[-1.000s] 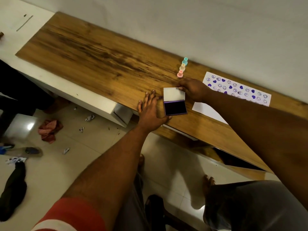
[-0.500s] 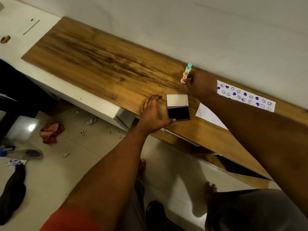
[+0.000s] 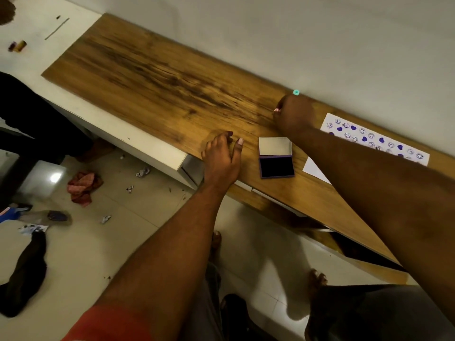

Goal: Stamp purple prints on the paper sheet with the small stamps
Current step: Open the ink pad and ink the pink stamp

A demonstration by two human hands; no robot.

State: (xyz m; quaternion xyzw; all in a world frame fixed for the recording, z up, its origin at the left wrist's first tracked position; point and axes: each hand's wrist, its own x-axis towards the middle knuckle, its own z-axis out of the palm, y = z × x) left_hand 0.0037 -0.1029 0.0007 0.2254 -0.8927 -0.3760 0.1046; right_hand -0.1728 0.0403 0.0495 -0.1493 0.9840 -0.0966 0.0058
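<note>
A long worktop [image 3: 160,82] of brown streaked wood ran along a pale wall. The right hand [image 3: 294,114] reached to the back edge by the wall, its fingers curled round the little stack of small plastic stamps [image 3: 296,92]. The teal end stuck out past the knuckles and a pink end showed at the fingertips; the middle of the stack was hidden by the hand. Just right of that hand lay the white paper sheet [image 3: 374,137], already dotted with purple hearts and smiley prints. The right forearm crossed over it, and a bare white corner showed on the near side.

The open purple ink pad [image 3: 277,167] sat flat near the front edge, its pale lid folded back toward the wall. The left hand [image 3: 221,156] rested at the worktop's front edge just left of the pad, apart from it, fingers loosely bent, thumb out, holding nothing.

On the pale tiled floor [image 3: 123,242] below lay a crumpled red cloth [image 3: 83,185].
</note>
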